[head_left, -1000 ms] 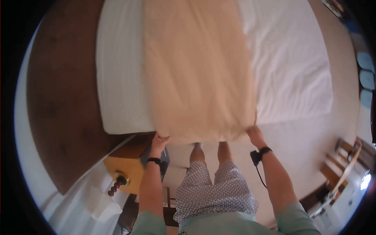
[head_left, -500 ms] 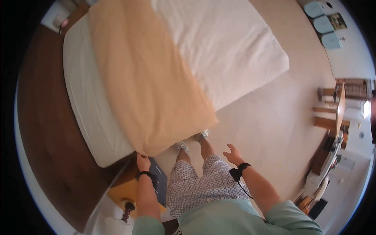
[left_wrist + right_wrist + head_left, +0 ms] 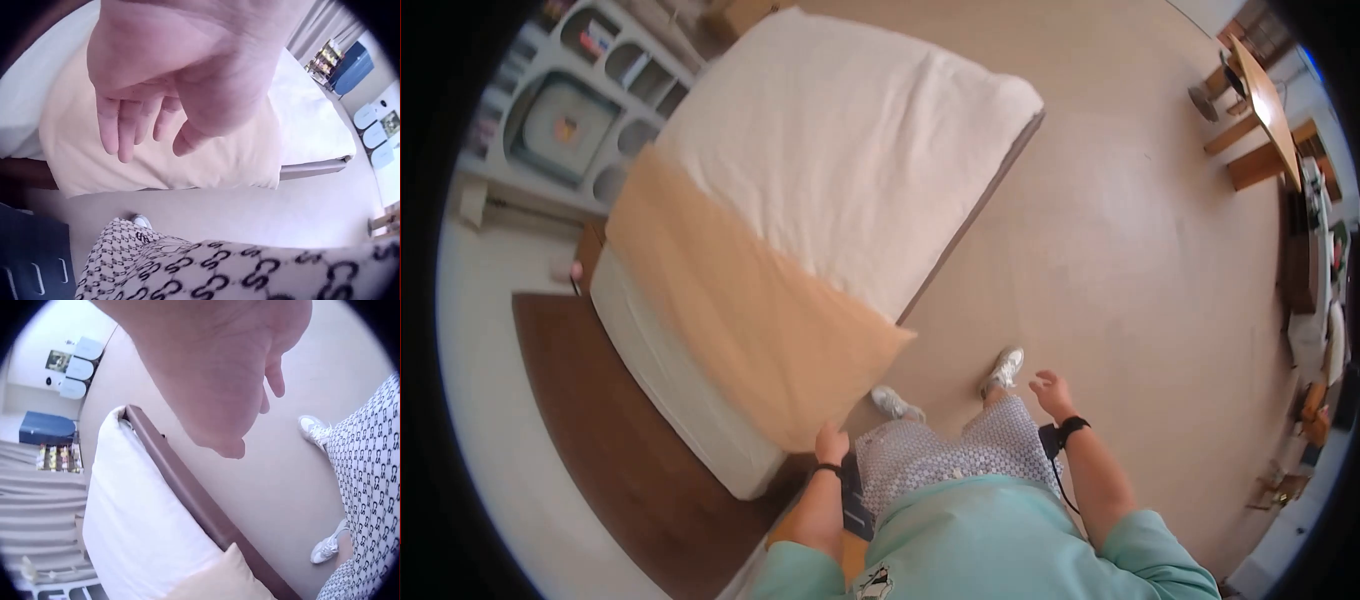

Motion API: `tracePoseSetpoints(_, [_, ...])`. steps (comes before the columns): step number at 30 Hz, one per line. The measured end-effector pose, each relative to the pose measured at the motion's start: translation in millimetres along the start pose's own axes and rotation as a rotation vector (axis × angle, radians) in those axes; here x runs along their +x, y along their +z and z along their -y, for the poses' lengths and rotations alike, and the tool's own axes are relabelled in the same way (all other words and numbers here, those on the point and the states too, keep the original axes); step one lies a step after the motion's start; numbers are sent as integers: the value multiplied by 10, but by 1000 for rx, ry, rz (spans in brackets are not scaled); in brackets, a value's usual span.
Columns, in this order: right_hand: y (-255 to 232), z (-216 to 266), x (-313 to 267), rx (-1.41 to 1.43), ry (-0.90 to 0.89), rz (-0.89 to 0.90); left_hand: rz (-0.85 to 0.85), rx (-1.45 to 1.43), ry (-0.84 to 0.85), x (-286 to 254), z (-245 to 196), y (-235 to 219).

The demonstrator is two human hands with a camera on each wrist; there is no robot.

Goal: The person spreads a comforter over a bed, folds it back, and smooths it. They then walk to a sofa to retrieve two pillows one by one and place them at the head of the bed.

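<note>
A duvet (image 3: 850, 170) covers the bed, white on top, with a peach band (image 3: 720, 300) folded back toward the headboard. The fold's near edge hangs over the side of the bed. My left hand (image 3: 832, 440) is close by the near headboard-side corner of the peach band. In the left wrist view its fingers (image 3: 127, 128) hang down, loosely extended in front of the peach cloth, pinching nothing. Out over the floor, to the right of the bed, my right hand (image 3: 1055, 395) holds nothing, its fingers relaxed. A pale mattress sheet (image 3: 670, 390) shows between fold and headboard.
A brown headboard (image 3: 590, 400) borders the bed on the left. Beside my left arm stands a nightstand with dark drawers (image 3: 37, 256). The brown bed frame (image 3: 181, 487) shows below the duvet. White shelving (image 3: 630, 100) and a wooden table (image 3: 1268, 110) stand farther off.
Both hands held the peach fold's near edge at first; the right let go, then the left. The view has turned and the body has shifted right along the bedside.
</note>
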State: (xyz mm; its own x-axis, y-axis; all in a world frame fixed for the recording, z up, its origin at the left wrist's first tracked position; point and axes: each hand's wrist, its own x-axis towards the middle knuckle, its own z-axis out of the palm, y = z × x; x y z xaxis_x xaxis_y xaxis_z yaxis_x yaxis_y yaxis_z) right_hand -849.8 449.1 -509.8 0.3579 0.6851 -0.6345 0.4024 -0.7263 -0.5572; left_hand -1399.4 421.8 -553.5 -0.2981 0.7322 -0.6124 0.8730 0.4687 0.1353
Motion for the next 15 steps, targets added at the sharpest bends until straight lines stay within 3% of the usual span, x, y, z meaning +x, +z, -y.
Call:
tracePoseSetpoints(1, [-39,43,-200,-6,18,-16,-25,37,34,-77,121,-342])
tracePoseSetpoints(2, [-190,-48,-307,50,26,-55,-44,-16,-31,-159,93,-402])
tracePoseSetpoints(4, [-409,-804,-217,96,60,-125,-4,19,-89,-413,-206,-578])
tracePoseSetpoints(5, [-497,-1228,-178,283,187,-100,57,55,-99,-549,-337,-644])
tracePoseSetpoints(7, [-914,-1501,-433,542,318,-125,186,107,-121,-629,-302,-603])
tracePoseSetpoints(8, [-1231,-1539,-102,622,358,-163,183,119,-120,-383,-847,-765])
tracePoseSetpoints(11, [-1662,-1819,-364,683,437,-255,177,275,75,-363,-1375,-996])
tracePoseSetpoints(12, [-1690,-2221,-259,804,432,-230,156,265,62,-374,-1575,-1070])
tracePoseSetpoints(14, [-1865,-2568,-254,765,444,-284,65,168,115,-441,-2109,-1087])
tracePoseSetpoints(15, [-1981,-2838,-18,893,431,-278,31,150,108,-414,-2518,-920])
